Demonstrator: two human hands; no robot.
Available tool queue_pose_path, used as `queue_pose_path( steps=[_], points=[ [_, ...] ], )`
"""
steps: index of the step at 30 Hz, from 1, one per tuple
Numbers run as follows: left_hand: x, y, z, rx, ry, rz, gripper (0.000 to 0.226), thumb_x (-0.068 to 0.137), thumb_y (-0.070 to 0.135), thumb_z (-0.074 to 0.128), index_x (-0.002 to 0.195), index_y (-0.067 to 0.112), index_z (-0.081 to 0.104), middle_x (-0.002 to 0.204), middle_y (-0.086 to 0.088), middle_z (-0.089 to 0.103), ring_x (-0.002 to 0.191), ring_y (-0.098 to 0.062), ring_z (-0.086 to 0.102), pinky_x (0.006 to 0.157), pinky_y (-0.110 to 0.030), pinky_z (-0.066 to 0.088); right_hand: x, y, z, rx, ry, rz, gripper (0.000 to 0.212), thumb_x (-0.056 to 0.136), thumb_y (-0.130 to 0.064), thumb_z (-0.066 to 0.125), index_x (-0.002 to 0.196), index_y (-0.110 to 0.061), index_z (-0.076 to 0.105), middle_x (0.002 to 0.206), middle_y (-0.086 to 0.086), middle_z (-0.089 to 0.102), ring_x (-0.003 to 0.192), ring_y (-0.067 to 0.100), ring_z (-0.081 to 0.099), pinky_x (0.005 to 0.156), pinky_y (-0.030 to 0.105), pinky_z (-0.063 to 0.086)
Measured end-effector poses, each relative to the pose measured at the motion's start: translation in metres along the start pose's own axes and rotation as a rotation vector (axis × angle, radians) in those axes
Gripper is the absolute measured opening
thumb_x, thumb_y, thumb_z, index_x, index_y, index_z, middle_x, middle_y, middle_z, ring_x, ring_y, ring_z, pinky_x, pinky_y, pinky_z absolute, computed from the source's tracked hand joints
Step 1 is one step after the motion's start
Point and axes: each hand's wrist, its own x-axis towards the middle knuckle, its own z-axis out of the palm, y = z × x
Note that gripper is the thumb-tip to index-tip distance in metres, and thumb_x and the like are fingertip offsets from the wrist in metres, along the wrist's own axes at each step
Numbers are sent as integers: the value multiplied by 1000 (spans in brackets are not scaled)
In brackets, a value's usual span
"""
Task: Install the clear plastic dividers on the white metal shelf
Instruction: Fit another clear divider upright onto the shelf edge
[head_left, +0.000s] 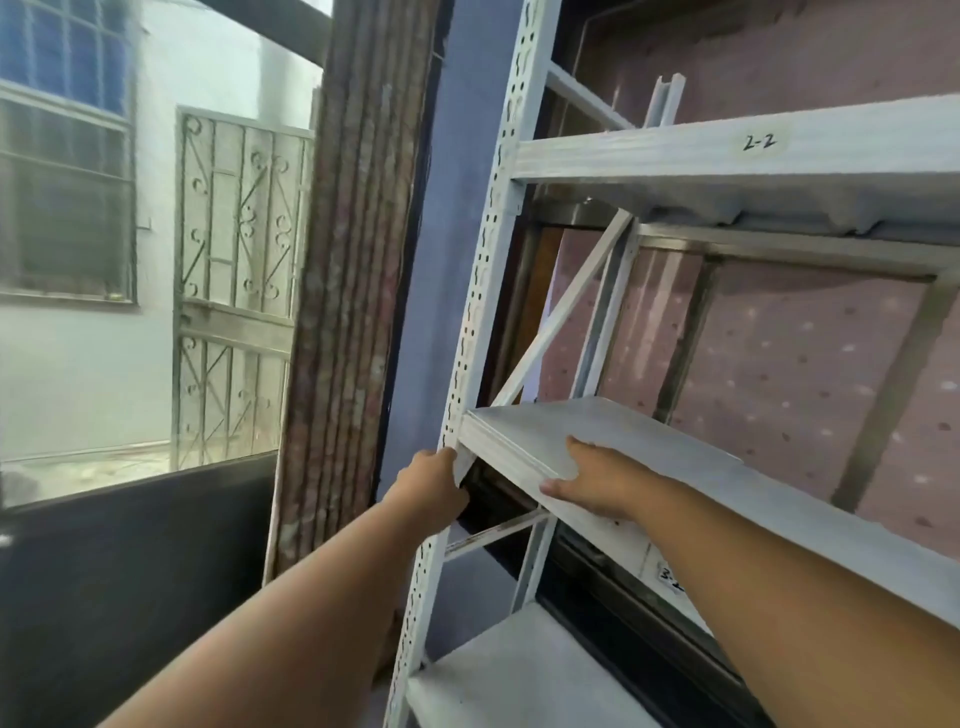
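The white metal shelf (639, 441) fills the right half of the view, its perforated front upright (488, 260) running top to bottom. My left hand (431, 483) is closed around that upright at the left front corner of the middle board. My right hand (597, 483) grips the middle board's front edge a little to the right, fingers on top and thumb on the front face. A pale sliver (466, 466) sits at the corner beside my left fingers. I cannot tell whether it is clear plastic. No other divider is visible.
The upper beam (675, 150) is marked "2-2", and a lower board (519, 675) lies beneath my arms. A reddish ribbed column (353, 260) and a blue wall strip stand left of the shelf. Further left are a window, an iron gate (234, 286) and a dark panel (130, 597).
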Motion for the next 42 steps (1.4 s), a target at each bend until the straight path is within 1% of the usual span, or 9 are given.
queue_pose_path(
  steps=[6, 10, 18, 22, 25, 31, 36, 40, 42],
  points=[
    [11, -8, 1, -38, -17, 28, 70, 92, 18, 67, 157, 19, 40, 155, -13, 49, 120, -35, 65, 86, -37, 59, 14, -5, 7, -161, 97, 27, 63, 96, -55, 58, 142, -11, 53, 138, 10, 60, 118, 30, 59, 92, 39, 52],
    [8, 2, 3, -145, -59, 21, 70, 92, 26, 76, 154, 17, 46, 153, -11, 54, 124, -28, 62, 84, -28, 48, 8, -6, 3, -266, 107, -24, 49, 93, -49, 62, 127, -14, 62, 125, 9, 66, 107, 28, 63, 85, 36, 53],
    [-18, 67, -6, -609, -122, -163, 45, 99, 40, 68, 126, 5, 64, 110, -12, 72, 95, -26, 76, 81, -44, 68, -24, 1, -11, -172, 198, -108, 46, 94, -42, 61, 135, -20, 63, 131, 5, 67, 110, 25, 64, 92, 36, 53],
    [-32, 97, -13, -999, -159, -185, 46, 102, 22, 69, 141, 6, 52, 112, -15, 72, 94, -31, 77, 68, -39, 66, -49, 16, -32, -70, 273, -159, 51, 93, -41, 62, 142, -33, 58, 139, -2, 64, 114, 22, 63, 92, 35, 52],
    [-43, 124, -20, -1221, -320, -121, 40, 114, 16, 38, 152, 8, 43, 137, -16, 64, 122, -41, 66, 85, -47, 61, -68, 36, -49, 37, 327, -166, 50, 94, -39, 62, 143, -35, 56, 135, 0, 67, 111, 21, 65, 86, 31, 51],
    [-71, 174, 6, -1326, -426, 151, 69, 105, 10, 60, 161, 37, 30, 151, -20, 57, 120, -53, 66, 98, -70, 54, -113, 83, -73, 331, 259, -104, 76, 89, -43, 71, 154, -50, 31, 125, -3, 66, 99, 12, 65, 80, 29, 52],
    [-109, 232, 23, -1256, -506, 364, 55, 107, 12, 58, 142, 53, 50, 133, -15, 71, 108, -44, 75, 88, -60, 62, -145, 111, -69, 615, 254, -145, 55, 101, -17, 61, 149, -40, 48, 109, -2, 60, 100, 17, 55, 82, 27, 45],
    [-129, 269, 28, -1126, -508, 439, 47, 107, 11, 56, 133, 50, 55, 132, -23, 69, 99, -41, 74, 89, -58, 63, -181, 139, -71, 774, 326, -141, 57, 103, -4, 54, 152, -33, 46, 149, 0, 53, 133, 18, 51, 100, 28, 46],
    [-141, 295, 31, -1085, -486, 411, 41, 107, 16, 58, 137, 44, 58, 122, -24, 71, 106, -47, 71, 88, -60, 63, -201, 151, -75, 824, 374, -150, 55, 104, -4, 53, 153, -29, 46, 147, -1, 55, 133, 12, 53, 97, 25, 52]
  ],
)
